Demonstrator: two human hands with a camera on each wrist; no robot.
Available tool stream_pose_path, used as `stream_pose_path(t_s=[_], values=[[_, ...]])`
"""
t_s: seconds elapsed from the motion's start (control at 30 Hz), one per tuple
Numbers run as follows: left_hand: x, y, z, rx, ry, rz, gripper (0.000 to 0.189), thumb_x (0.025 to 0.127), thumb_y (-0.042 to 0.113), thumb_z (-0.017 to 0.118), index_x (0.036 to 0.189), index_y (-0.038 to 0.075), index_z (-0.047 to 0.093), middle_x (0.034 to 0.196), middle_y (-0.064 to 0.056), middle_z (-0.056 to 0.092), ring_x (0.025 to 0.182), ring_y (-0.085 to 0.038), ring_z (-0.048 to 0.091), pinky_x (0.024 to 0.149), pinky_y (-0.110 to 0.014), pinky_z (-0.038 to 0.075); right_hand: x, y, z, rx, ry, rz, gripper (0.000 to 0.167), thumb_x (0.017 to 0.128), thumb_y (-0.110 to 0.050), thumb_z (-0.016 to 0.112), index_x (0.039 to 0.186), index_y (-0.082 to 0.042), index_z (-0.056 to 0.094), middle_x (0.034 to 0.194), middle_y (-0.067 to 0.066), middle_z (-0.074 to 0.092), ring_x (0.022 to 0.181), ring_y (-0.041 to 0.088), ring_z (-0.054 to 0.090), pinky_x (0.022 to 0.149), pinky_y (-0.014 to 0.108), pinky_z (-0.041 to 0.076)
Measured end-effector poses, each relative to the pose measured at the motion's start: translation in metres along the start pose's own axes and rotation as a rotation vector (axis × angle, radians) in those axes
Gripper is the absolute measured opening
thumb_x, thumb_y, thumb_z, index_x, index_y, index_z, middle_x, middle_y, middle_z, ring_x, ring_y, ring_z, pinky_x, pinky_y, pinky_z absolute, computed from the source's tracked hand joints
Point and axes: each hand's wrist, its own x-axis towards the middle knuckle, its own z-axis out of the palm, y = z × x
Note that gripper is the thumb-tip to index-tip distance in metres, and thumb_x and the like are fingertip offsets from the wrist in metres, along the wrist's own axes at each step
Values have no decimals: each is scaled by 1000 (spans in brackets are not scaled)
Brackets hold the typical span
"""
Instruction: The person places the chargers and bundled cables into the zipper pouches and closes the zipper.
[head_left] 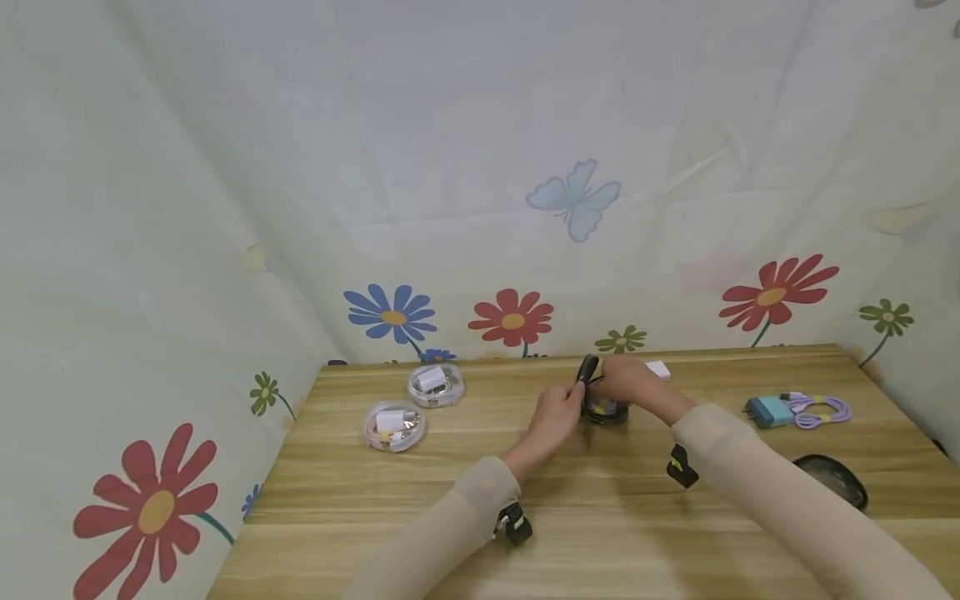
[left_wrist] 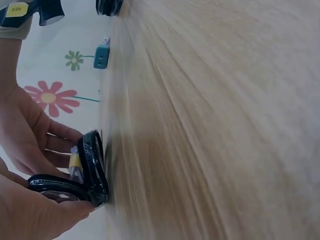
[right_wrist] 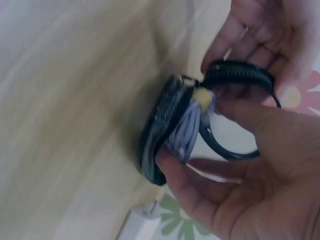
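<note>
A small round black zippered case (head_left: 609, 417) stands unfolded on the wooden table, its lid tipped up. My left hand (head_left: 557, 414) grips the raised lid (right_wrist: 239, 75) between thumb and fingers. Inside the case's other half sits a coiled pale lilac cable (right_wrist: 185, 131) bound with a yellow band (right_wrist: 203, 99). My right hand (head_left: 632, 384) pinches this coil, its thumb by the band and its fingertips at the opposite end, by the case's rim. In the head view the hands hide much of the case and cable.
Behind my right hand lies a white charger (head_left: 658, 370). At right are a teal charger (head_left: 769, 412), a coiled purple cable (head_left: 828, 411) and another black case (head_left: 832, 479), partly behind my right sleeve. Two clear round cases, one nearer (head_left: 372, 439), one farther (head_left: 454, 392), hold white chargers at left.
</note>
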Motion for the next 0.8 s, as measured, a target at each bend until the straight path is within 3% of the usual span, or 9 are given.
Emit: stream_pose_path(t_s=[0.1, 0.2, 0.37, 0.5, 0.63, 0.8], values=[[-1, 0, -1, 10, -8, 1, 44, 109, 25, 45, 67, 12, 50, 55, 5, 40, 47, -9, 34, 45, -23, 28, -2, 3, -7, -40, -66, -52, 38, 98, -31, 64, 103, 6, 66, 82, 7, 67, 65, 15, 62, 61, 30, 51], [-1, 0, -1, 9, -19, -2, 44, 109, 26, 45, 69, 11, 52, 56, 5, 40, 48, -9, 34, 46, -23, 29, -4, 8, -11, -61, -109, -112, 53, 101, -29, 62, 132, 13, 55, 109, 20, 69, 86, 24, 70, 77, 40, 57], [-1, -1, -2, 19, -9, -1, 43, 109, 26, 45, 78, 1, 61, 58, 5, 39, 50, -9, 34, 48, -23, 30, -4, 20, -13, -100, -111, -204, 49, 101, -19, 60, 135, 15, 52, 129, 32, 60, 113, 41, 64, 93, 51, 54], [-2, 0, -2, 29, -6, 1, 43, 109, 26, 45, 80, -1, 63, 58, 5, 39, 50, -9, 35, 48, -23, 30, -9, 26, -14, -50, -124, -230, 48, 98, -19, 64, 132, 14, 54, 122, 28, 64, 108, 38, 65, 88, 49, 55], [-2, 1, -1, 37, 2, 0, 44, 109, 27, 45, 77, 0, 60, 57, 5, 39, 49, -9, 34, 47, -23, 29, -16, 28, -12, -8, -138, -228, 56, 94, -32, 71, 126, 10, 55, 105, 16, 66, 94, 27, 63, 78, 43, 53], [-1, 2, -1, 38, 15, 24, 43, 108, 25, 47, 76, 0, 61, 56, 6, 39, 48, -7, 34, 46, -22, 27, -18, 29, 0, -12, -75, -216, 54, 88, -40, 77, 110, 5, 59, 89, 6, 62, 78, 20, 57, 67, 35, 48]])
